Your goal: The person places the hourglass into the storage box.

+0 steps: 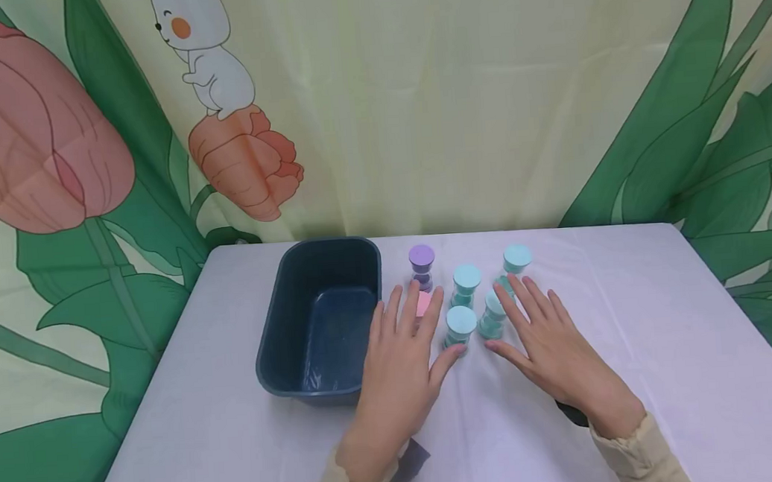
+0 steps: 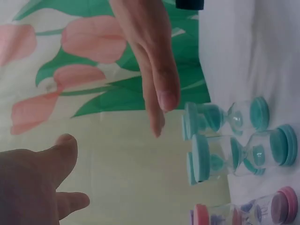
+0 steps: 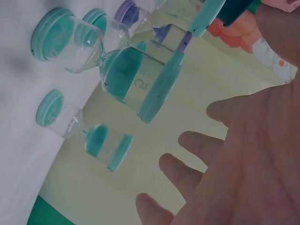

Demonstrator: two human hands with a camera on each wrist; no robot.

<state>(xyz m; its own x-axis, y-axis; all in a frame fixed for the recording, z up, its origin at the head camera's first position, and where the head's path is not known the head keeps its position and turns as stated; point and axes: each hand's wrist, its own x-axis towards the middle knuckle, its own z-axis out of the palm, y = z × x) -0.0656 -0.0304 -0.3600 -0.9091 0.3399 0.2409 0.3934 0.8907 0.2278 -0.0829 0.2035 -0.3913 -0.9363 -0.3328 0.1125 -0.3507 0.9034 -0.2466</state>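
Several small hourglasses stand upright close together: teal-capped ones [image 1: 461, 321] [image 2: 239, 152] [image 3: 133, 75], a purple-capped one [image 1: 421, 257] at the back, and a pink-capped one [image 1: 423, 303] partly covered by the left hand's fingers. Above the left side of the group, the left hand [image 1: 401, 367] is spread, palm down, holding nothing. The right hand [image 1: 555, 349] spreads over the group's right side, also holding nothing; in the right wrist view its fingers [image 3: 201, 145] are apart from the teal hourglasses. Whether the left fingertips touch the pink cap, I cannot tell.
A dark blue rectangular bin [image 1: 323, 395] stands left of the hourglasses, beside the left hand. On the white-covered table [image 1: 239, 445], a dark flat piece [image 1: 410, 463] lies by the left wrist, and something black [image 1: 573, 414] shows under the right wrist. A printed curtain [image 1: 451, 117] hangs behind.
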